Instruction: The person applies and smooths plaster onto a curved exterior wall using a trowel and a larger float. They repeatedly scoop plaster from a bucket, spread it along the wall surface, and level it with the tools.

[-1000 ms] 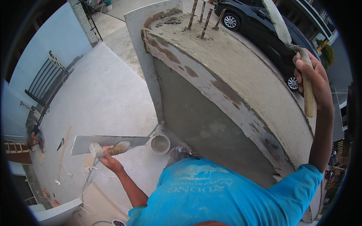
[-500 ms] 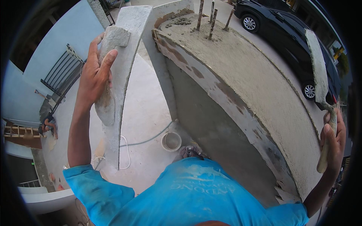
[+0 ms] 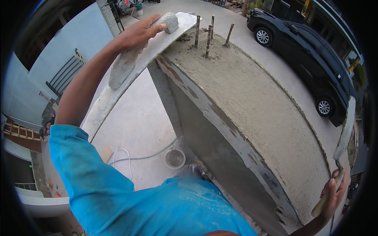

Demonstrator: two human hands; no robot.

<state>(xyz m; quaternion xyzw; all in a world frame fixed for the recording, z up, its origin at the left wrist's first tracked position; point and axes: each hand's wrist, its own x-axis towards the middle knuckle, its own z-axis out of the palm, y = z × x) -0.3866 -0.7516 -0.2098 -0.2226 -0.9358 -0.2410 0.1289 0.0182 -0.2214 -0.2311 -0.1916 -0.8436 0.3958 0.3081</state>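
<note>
Well, both hands are full, and each one is closed around a tool. The left hand (image 3: 136,35) is curled around the handle of a long, flat float (image 3: 155,49), with its thumb against a gray block (image 3: 170,23) at the far end of that handle. The float's board slants, going up and right past this grip one way and down and left the other way. Its far end is near the corner of a thick slab (image 3: 252,110) with rough gray cement on top, but I cannot tell if they touch. Four rusty rods (image 3: 208,43) stick up from the slab, just right of the left grip. The right hand (image 3: 334,190) is wrapped around the handle of a trowel (image 3: 346,124), with its thumb lying along the handle. The blade points up from this grip, and the end of the handle pokes out below it on the left. The slab stretches between the two grips, and a dark car (image 3: 299,63) is parked above the right one. Well below the left grip, a round bucket (image 3: 167,157) sits on the pale floor (image 3: 136,110), with a gray hose (image 3: 153,155) and a white cord (image 3: 129,161) beside it.
</note>
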